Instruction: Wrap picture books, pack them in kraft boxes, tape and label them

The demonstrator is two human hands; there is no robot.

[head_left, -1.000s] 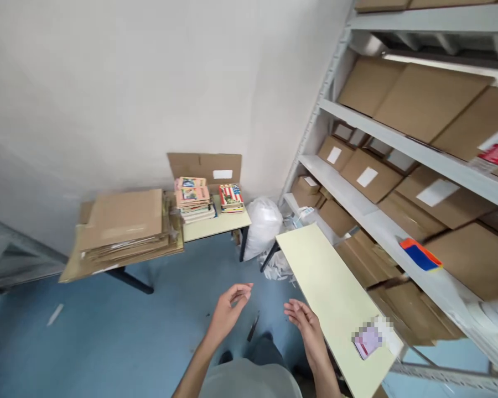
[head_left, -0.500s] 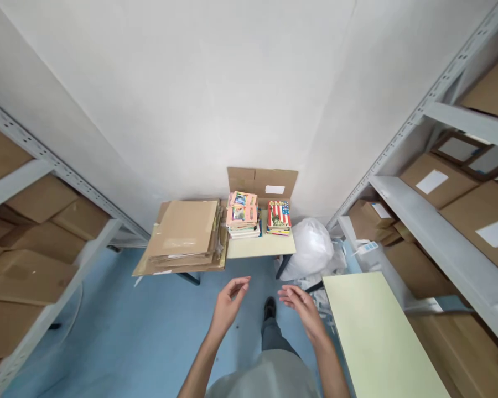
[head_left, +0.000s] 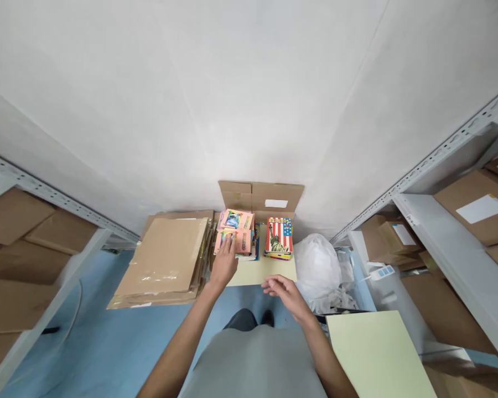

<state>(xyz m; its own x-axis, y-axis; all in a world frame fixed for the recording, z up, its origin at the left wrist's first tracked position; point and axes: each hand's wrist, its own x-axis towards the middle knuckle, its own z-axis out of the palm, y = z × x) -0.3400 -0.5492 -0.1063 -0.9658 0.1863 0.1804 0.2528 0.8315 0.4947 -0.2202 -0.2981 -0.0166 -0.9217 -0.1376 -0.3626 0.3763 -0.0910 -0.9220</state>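
My left hand (head_left: 226,261) reaches over the near edge of a pile of pink-covered books (head_left: 241,241), fingers stretched out on or just above the top cover. It grips nothing that I can see. My right hand (head_left: 285,293) hovers in front of the small pale table (head_left: 249,273), fingers slightly bent and apart, holding nothing. Beyond it sits a stack of books (head_left: 279,236) whose top cover carries a striped flag and a statue. Behind both stacks a cardboard box piece (head_left: 277,193) with a white label leans upright against the wall.
Flattened cardboard sheets (head_left: 166,254) are piled at the left, overhanging the table's front. A white plastic bag (head_left: 318,265) stands to the right. Another pale table (head_left: 377,354) is at my right side. Shelves with boxes (head_left: 20,271) line both sides; a power strip (head_left: 380,272) hangs by the right one.
I have stepped closer to the small table. My left hand has moved forward from mid-air to the pink books, while my right hand has stayed in the air, nearer the table.
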